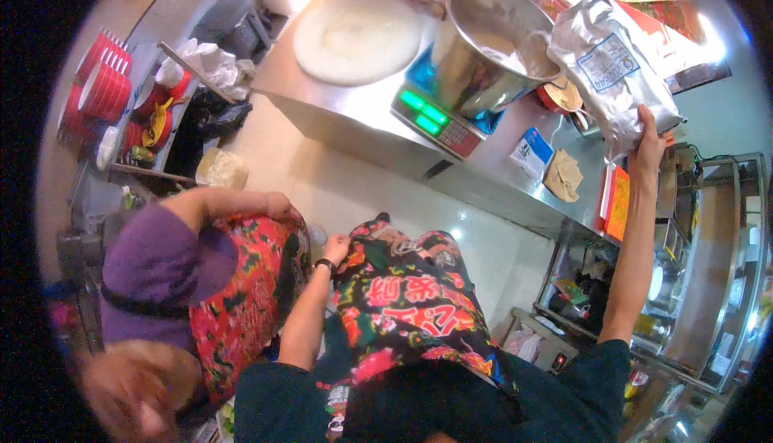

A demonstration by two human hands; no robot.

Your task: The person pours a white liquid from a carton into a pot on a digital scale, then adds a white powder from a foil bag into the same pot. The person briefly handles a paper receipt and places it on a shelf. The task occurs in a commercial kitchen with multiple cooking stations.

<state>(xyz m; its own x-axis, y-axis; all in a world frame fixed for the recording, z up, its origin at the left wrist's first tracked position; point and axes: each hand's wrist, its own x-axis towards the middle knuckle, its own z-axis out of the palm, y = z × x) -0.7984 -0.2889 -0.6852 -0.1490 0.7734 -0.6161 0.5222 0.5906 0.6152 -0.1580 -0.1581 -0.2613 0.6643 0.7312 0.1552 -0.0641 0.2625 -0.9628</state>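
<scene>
With my right hand [649,141] I grip the lower end of a large silver foil bag [616,74], raised and tilted at the rim of a deep stainless steel pot [477,74]. Pale contents lie inside the pot, which stands on a digital scale [438,120] with green lit digits. My left hand [338,249], a dark band at its wrist, hangs low beside my floral apron [410,298]; its fingers are curled, and whether they hold anything is unclear. Near the scale are a blue and white packet [531,153] and a folded tan cloth [563,176].
Another person in a purple top [151,262] and red floral apron stands close at my left. A round white board [357,38] lies on the steel counter [338,101]. Red cups [105,89] stand on a shelf at far left; a glass-fronted cabinet [706,262] is at right.
</scene>
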